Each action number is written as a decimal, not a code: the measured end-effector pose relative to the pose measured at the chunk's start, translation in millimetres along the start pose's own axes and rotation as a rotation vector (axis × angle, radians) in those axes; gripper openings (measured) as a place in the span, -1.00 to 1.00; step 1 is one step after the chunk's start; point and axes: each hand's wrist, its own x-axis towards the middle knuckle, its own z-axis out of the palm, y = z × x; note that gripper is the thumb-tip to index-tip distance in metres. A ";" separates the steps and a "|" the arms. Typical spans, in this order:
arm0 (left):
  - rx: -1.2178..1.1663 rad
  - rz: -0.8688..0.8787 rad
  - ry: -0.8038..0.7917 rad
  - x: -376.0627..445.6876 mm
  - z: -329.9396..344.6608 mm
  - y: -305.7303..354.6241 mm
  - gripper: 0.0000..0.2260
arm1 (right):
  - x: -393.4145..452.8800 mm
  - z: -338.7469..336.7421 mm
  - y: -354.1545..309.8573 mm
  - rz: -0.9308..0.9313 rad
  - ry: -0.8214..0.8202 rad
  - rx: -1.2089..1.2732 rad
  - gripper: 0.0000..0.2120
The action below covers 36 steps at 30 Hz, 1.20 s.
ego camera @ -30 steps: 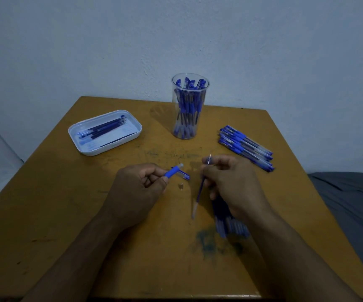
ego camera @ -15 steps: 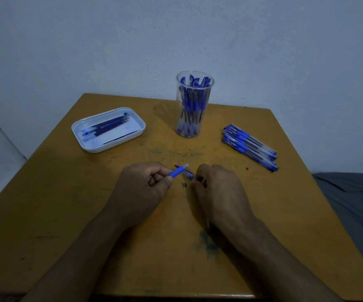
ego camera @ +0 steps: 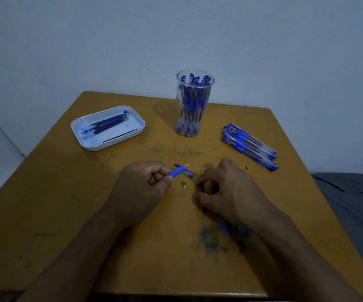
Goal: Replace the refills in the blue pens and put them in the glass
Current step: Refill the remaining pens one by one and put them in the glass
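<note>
Left hand gripped blue pen barrel, open end up. Right hand pinched refill. Small metal tip lay between hands. Glass, beyond hands, already packed with pens. Pen pile beyond right hand awaited refilling. Tray beyond left hand held refills.

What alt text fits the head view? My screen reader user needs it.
A person's left hand grips a blue pen barrel while the right hand pinches a thin refill above a wooden table. Behind stand a glass of pens, a white tray and loose pens.
</note>
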 end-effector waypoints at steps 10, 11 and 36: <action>-0.008 -0.005 -0.010 -0.7 0.7 1.6 -0.90 | -3.2 -4.7 13.4 -0.015 -0.014 0.040 -0.61; -0.006 -0.005 -0.011 -0.6 0.7 1.7 -0.90 | -3.6 -5.1 14.2 -0.018 -0.019 0.037 -0.61; -0.160 -0.145 0.208 7.9 -36.0 -4.9 -0.92 | 2.7 -14.9 -9.3 -0.145 0.135 0.202 -0.70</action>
